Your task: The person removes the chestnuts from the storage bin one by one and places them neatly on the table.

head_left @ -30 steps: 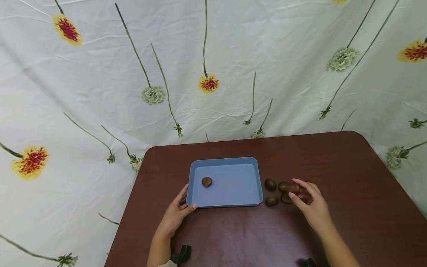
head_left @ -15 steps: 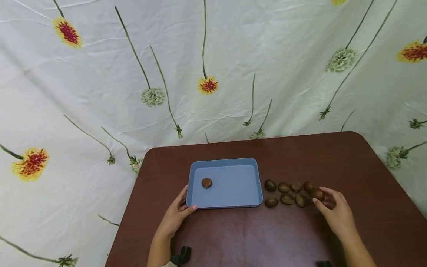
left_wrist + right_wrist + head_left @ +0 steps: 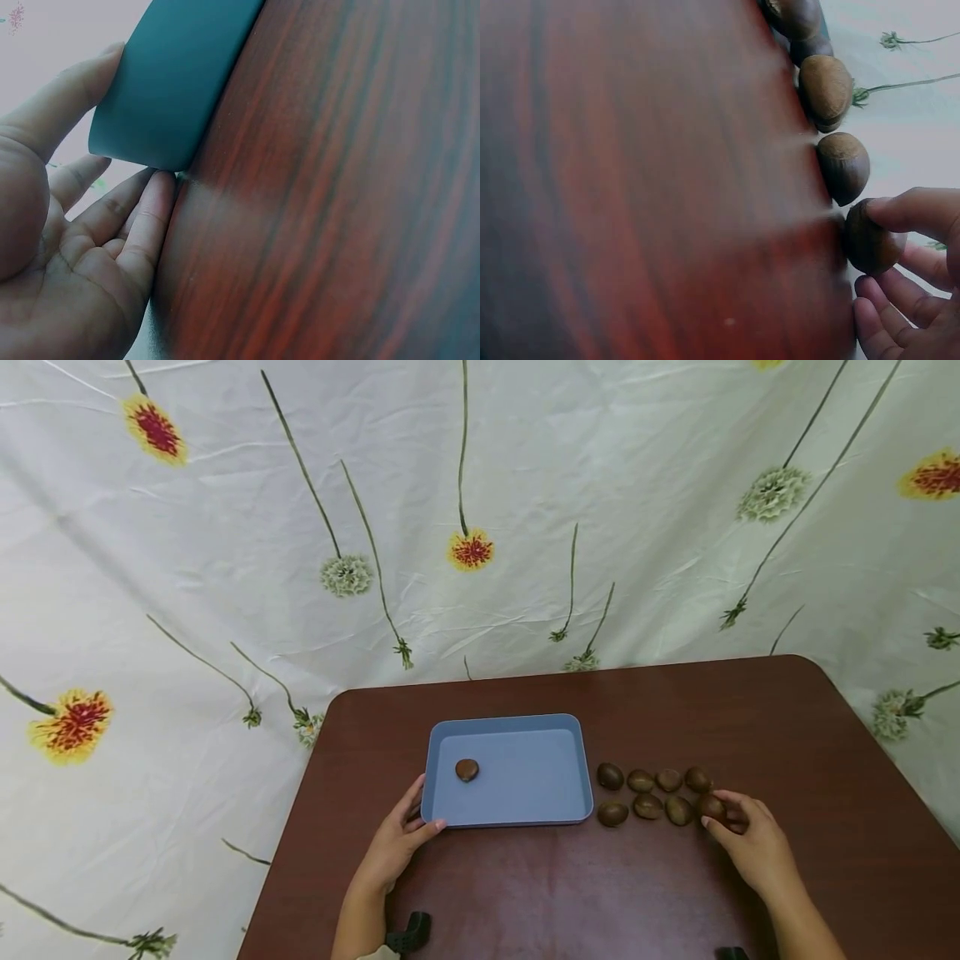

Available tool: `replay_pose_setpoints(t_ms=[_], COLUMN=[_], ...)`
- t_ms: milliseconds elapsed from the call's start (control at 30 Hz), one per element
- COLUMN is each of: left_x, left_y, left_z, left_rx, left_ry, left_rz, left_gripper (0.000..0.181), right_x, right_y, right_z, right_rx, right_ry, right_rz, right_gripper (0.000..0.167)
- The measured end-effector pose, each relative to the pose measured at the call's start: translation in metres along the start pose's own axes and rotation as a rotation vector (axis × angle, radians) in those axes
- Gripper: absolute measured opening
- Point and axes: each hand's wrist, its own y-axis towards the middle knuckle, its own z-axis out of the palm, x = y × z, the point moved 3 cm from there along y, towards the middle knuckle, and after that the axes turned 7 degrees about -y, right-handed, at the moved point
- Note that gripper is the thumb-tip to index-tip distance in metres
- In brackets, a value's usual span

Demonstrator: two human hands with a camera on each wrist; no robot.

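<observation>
My left hand (image 3: 392,843) holds the near left corner of a shallow blue tray (image 3: 510,817), thumb on the near side and fingers along the left side. In the left wrist view the thumb touches the tray's wall (image 3: 161,90). One brown chestnut (image 3: 467,769) lies inside the tray, toward the left. Right of the tray, several chestnuts stand in two short rows. With thumb and fingers, my right hand (image 3: 759,843) pinches the rightmost chestnut (image 3: 711,808) of the near row, low at the tabletop. The right wrist view shows that chestnut (image 3: 871,244) beside a neighbouring chestnut (image 3: 844,166).
A dark red-brown wooden table (image 3: 540,893) with rounded far corners bears everything. Behind and beside it hangs a pale cloth (image 3: 405,510) printed with flowers. A dark green strap piece (image 3: 408,932) sits at my left wrist.
My right hand has moved right along the chestnuts, then slightly nearer with a chestnut, which now sits at the end of the near row. The left hand and the tray stay put.
</observation>
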Motion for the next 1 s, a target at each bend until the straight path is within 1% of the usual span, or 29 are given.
replay_pose_setpoints(t_ms=[267, 567, 633, 867, 1000], left_x=[0.000, -0.001, -0.001, -0.002, -0.002], left_y=[0.000, -0.001, -0.001, -0.002, -0.003], left_z=[0.001, 0.001, 0.001, 0.000, 0.000], left_rx=[-0.003, -0.008, -0.006, -0.005, -0.007], left_ry=[-0.001, 0.012, 0.015, 0.018, 0.020], left_rz=[-0.002, 0.011, 0.016, 0.021, 0.017], left_gripper=[0.087, 0.088, 0.089, 0.090, 0.089], right_x=[0.000, 0.000, 0.000, 0.002, 0.004], right_y=[-0.002, -0.003, -0.004, -0.007, -0.010], right_z=[0.002, 0.002, 0.001, -0.005, -0.008], right_rx=[0.015, 0.015, -0.002, -0.147, -0.181], right_ry=[0.003, 0.024, 0.022, 0.017, 0.025], right_rz=[-0.035, -0.053, -0.048, -0.056, -0.048], right_gripper=[0.065, 0.074, 0.074, 0.064, 0.062])
